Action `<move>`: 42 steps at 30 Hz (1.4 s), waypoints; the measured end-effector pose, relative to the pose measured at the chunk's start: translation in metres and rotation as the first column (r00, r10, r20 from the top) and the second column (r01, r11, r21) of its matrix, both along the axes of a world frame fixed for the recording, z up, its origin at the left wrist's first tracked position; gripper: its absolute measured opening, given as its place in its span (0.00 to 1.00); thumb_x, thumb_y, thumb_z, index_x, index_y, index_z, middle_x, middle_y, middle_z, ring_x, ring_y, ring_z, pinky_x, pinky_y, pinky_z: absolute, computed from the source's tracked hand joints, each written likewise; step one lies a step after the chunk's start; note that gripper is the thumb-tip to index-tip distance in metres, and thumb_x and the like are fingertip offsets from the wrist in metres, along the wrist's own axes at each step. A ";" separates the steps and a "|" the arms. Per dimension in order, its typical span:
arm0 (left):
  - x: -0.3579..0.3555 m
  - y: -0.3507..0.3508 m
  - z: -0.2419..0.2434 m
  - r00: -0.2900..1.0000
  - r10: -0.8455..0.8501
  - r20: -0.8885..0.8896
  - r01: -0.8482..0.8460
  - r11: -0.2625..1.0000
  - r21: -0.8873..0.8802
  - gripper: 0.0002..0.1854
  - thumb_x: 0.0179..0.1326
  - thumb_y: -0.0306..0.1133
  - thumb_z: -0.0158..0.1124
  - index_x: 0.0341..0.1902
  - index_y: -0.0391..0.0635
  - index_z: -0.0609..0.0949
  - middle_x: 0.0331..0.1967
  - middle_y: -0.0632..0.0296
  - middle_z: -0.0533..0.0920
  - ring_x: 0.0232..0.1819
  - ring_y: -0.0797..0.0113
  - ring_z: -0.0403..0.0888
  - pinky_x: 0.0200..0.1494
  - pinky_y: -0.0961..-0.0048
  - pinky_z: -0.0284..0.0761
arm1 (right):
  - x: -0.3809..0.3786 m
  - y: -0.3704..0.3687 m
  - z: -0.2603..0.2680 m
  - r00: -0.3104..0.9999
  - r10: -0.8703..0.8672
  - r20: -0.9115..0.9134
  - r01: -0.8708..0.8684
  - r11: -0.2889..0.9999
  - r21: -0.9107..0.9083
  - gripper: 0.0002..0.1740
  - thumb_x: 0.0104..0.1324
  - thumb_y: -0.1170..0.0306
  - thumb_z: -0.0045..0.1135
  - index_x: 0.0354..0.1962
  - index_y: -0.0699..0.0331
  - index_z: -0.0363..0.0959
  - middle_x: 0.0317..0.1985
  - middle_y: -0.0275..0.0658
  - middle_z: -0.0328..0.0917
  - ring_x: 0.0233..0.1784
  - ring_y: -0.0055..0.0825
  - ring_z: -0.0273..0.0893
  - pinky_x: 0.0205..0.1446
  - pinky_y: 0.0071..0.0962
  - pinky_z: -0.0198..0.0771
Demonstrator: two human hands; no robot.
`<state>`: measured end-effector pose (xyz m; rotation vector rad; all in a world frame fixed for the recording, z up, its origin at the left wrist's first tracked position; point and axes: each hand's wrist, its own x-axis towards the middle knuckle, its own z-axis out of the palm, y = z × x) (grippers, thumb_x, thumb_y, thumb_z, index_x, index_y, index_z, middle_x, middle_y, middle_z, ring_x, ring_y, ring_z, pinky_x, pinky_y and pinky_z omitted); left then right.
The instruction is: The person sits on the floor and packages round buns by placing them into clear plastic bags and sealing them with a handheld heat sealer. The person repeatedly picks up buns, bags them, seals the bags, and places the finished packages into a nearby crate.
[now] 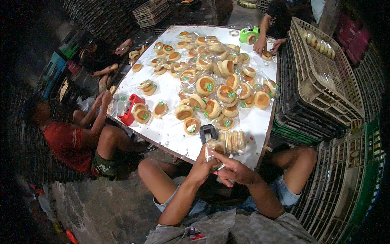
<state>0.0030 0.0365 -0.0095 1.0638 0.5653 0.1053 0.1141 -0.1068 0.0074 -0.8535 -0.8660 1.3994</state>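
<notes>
Between both my hands, at the near edge of the white table (180, 148), is a clear plastic bag of round baked buns (215, 148). My left hand (201, 166) grips the bag from its left side. The fingers of my right hand (236, 171) are bent against its right side; how firmly they hold it is hidden. Just beyond stands a black tape dispenser (209, 133). To its right lies a clear pack of buns standing on edge (234, 141). A large heap of bagged buns with green stickers (205, 85) covers the table's middle.
A red tape dispenser (129, 109) is at the left edge, a green one (248, 34) at the far right. Stacked plastic crates (323, 73) rise beside the table's right side. A co-worker in red (65, 143) sits at left; another co-worker's hands (264, 45) handle a bun at far right.
</notes>
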 end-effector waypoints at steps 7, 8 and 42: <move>-0.003 0.004 -0.008 0.995 0.078 0.066 -0.070 0.991 -0.115 0.42 0.53 0.11 0.50 0.74 0.48 0.58 0.61 0.54 0.72 0.60 0.61 0.74 0.59 0.69 0.74 | -0.010 0.003 -0.002 0.370 -0.187 0.910 0.349 0.936 0.050 0.39 0.68 0.59 0.57 0.73 0.50 0.51 0.30 0.57 0.80 0.32 0.52 0.81 0.38 0.47 0.77; -0.004 0.005 -0.007 0.995 0.079 0.066 -0.070 0.990 -0.124 0.42 0.53 0.11 0.50 0.74 0.48 0.58 0.62 0.54 0.72 0.60 0.61 0.74 0.59 0.69 0.74 | -0.010 0.003 -0.001 0.398 -0.196 0.896 0.398 0.917 0.023 0.37 0.69 0.58 0.55 0.72 0.46 0.53 0.34 0.60 0.81 0.36 0.57 0.82 0.41 0.51 0.78; 0.009 0.003 -0.009 0.989 0.143 -0.026 -0.145 0.961 -0.234 0.23 0.72 0.40 0.51 0.63 0.36 0.70 0.47 0.52 0.82 0.47 0.62 0.83 0.53 0.59 0.81 | 0.055 -0.018 -0.016 0.570 -0.369 0.734 0.636 0.764 -0.110 0.32 0.64 0.50 0.65 0.51 0.70 0.70 0.43 0.53 0.77 0.49 0.46 0.77 0.56 0.38 0.70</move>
